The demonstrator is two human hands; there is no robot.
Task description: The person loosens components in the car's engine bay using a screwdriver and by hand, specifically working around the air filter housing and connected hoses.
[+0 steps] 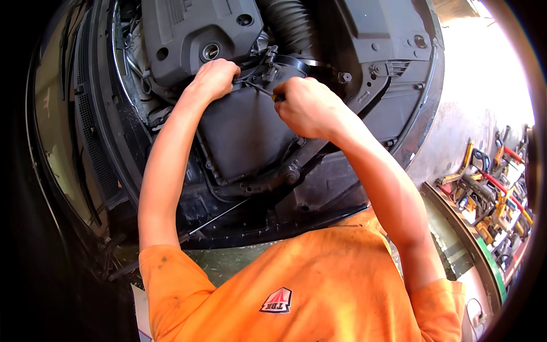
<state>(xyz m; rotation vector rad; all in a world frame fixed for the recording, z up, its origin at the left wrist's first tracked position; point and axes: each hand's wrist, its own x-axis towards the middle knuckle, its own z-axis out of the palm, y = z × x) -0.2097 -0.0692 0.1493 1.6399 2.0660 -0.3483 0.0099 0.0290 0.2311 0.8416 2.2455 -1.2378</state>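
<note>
My right hand (pixel 307 108) is closed around the handle of a screwdriver (pixel 262 90). Its thin metal shaft points left, toward the upper edge of a black air filter box (pixel 242 134) in the engine bay. At that same edge, close to the screwdriver's tip, my left hand (pixel 213 80) has its fingers curled down. Whatever those fingers grip is hidden behind them. Just beyond my left hand lies the dark engine cover (pixel 191 34), with a round oil filler cap (pixel 211 52) set in it. A clip and connector (pixel 269 60) sit between my hands.
A ribbed intake hose (pixel 290 25) runs at the far side. Nearer me, a thin metal rod (pixel 219 219) slants across the car's edge. The windscreen (pixel 62 137) is on the left. Many hand tools (pixel 496 194) are heaped at the right, near a wall.
</note>
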